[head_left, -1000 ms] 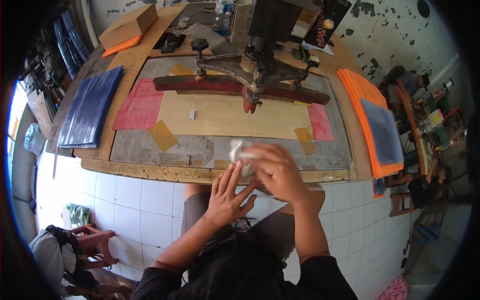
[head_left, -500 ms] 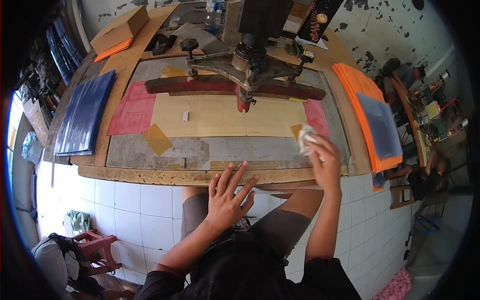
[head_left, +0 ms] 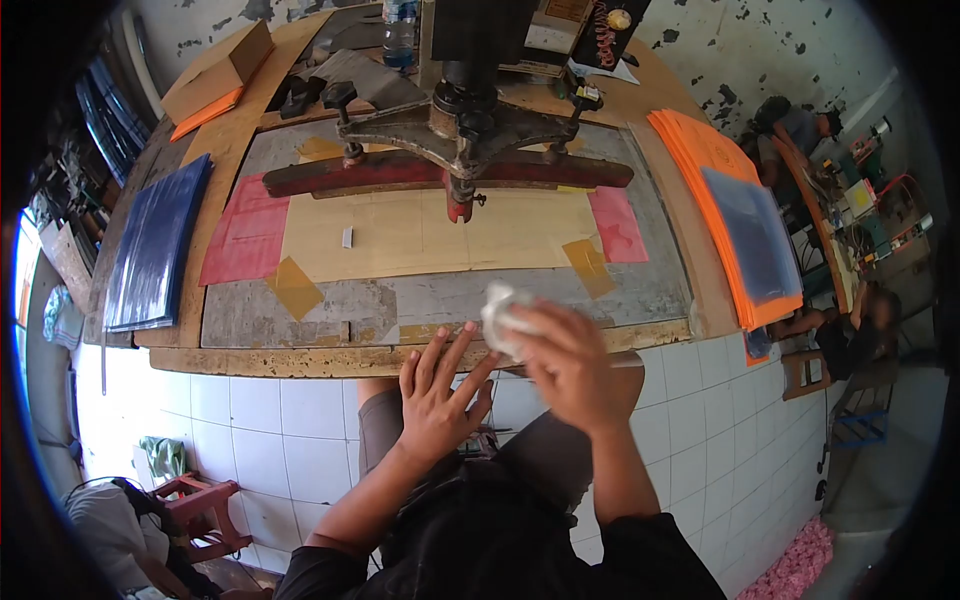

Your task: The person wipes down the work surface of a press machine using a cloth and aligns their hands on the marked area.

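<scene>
My right hand (head_left: 572,362) grips a crumpled white cloth (head_left: 503,315) over the front strip of the grey metal plate (head_left: 400,295); hand and cloth are slightly blurred. Just left of it, my left hand (head_left: 440,395) rests with spread fingers on the wooden front edge (head_left: 280,360) of the table, holding nothing. Behind the hands lies a long cream sheet (head_left: 390,235), with a pink sheet (head_left: 243,235) at its left and another pink piece (head_left: 619,225) at its right. A small white piece (head_left: 347,237) lies on the cream sheet. Brown tape (head_left: 588,268) sticks across its front right corner.
A red press bar (head_left: 400,174) hangs above the plate. Dark blue plastic sheets (head_left: 160,245) lie left; orange sheets (head_left: 700,190) topped by clear plastic (head_left: 750,235) lie right. A cardboard box (head_left: 218,72) and water bottle (head_left: 399,35) stand behind. Other people sit at the far right and lower left.
My right hand moved the cloth right across the plate's front, then back left towards my left hand. My left hand stayed at the table edge. The view has shifted slightly.
</scene>
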Tool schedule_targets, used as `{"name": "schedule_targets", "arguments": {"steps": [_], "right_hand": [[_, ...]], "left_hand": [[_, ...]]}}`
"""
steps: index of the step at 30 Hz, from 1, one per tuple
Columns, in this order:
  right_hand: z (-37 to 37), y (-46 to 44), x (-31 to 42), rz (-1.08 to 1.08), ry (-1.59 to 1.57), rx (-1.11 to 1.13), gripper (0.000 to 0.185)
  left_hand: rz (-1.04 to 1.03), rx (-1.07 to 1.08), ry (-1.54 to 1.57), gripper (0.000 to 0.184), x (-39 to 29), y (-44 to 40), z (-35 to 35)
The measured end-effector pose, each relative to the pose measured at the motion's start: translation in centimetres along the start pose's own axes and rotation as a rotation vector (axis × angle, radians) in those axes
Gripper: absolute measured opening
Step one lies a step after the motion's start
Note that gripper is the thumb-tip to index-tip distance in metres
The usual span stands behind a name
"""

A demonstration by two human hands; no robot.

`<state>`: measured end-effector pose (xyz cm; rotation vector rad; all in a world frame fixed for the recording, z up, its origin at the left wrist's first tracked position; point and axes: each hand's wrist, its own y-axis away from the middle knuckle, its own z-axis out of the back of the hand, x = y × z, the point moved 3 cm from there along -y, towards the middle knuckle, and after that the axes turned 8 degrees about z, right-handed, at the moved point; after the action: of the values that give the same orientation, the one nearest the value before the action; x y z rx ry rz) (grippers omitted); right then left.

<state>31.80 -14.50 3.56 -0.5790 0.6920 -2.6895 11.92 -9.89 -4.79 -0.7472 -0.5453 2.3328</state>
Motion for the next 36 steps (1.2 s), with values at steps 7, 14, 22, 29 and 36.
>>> {"name": "schedule_targets", "arguments": {"steps": [7,14,22,29,36], "right_hand": [[4.9,4.7,-10.2,-0.461,0.199,-0.270,0.028],[-0.9,0.4,1.4,-0.108,0.206,-0.083,0.031],[3.6,4.3,-8.2,-0.378,0.279,-0.237,0.031],[1.0,2.1,-0.2,-0.296,0.403,-0.084,0.039],[-0.5,2.2,1.6,-0.129,0.079,-0.077,0.037]], "left_hand": [[0.002,-0.027,0.004,0.054,-0.2,0.0,-0.3],[0.003,-0.014,-0.005,0.055,0.1,0.2,-0.4],[-0.016,-0.007,-0.023,0.055,0.0,0.0,-0.2],[-0.003,-0.022,-0.018,0.054,0.0,0.1,-0.6],[-0.017,0.004,-0.033,0.055,0.1,0.2,-0.4]]}}
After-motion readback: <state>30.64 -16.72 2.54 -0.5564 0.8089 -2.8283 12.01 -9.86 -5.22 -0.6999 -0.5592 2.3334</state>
